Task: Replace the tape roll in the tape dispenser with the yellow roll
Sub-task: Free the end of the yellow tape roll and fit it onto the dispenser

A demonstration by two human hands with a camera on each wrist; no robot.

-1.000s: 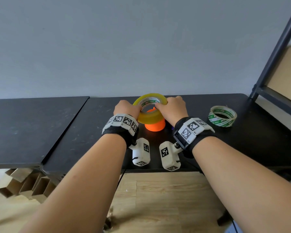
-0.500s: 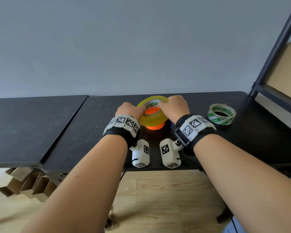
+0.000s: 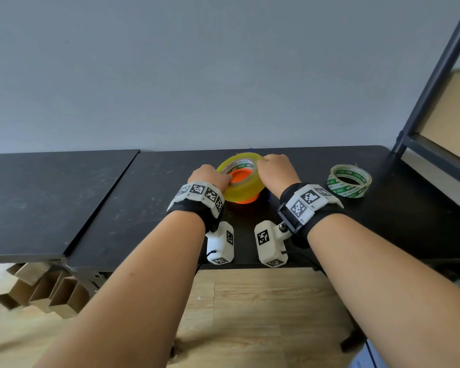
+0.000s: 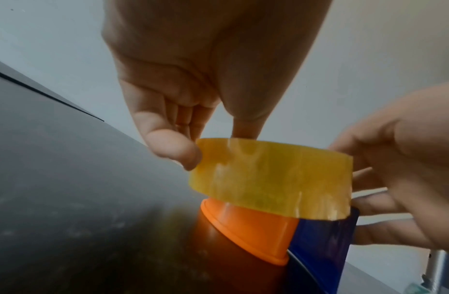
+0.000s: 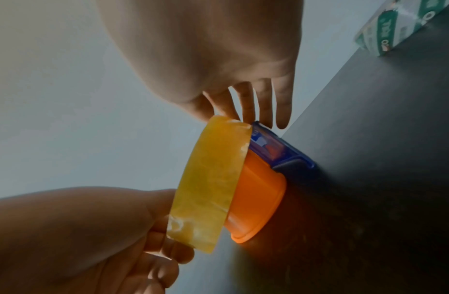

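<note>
The yellow roll (image 3: 244,185) sits tilted, partway down over the dispenser's orange hub (image 3: 240,176), which shows through its hole. In the left wrist view my left hand (image 4: 213,144) pinches the left edge of the yellow roll (image 4: 268,179), above the orange hub (image 4: 248,230) and the blue dispenser body (image 4: 324,238). My left hand (image 3: 225,179) and right hand (image 3: 263,162) hold opposite sides. In the right wrist view my right hand (image 5: 243,114) grips the far edge of the yellow roll (image 5: 211,183), next to the blue body (image 5: 276,147). Most of the dispenser is hidden.
A green-and-white tape roll (image 3: 350,181) lies flat on the black table (image 3: 398,208), to the right of my right hand. A dark metal shelf frame (image 3: 433,83) rises at the far right. A second black tabletop (image 3: 51,197) adjoins on the left.
Both hands have brought the yellow roll down from above the orange hub onto it. The hub now shows inside the roll's hole.
</note>
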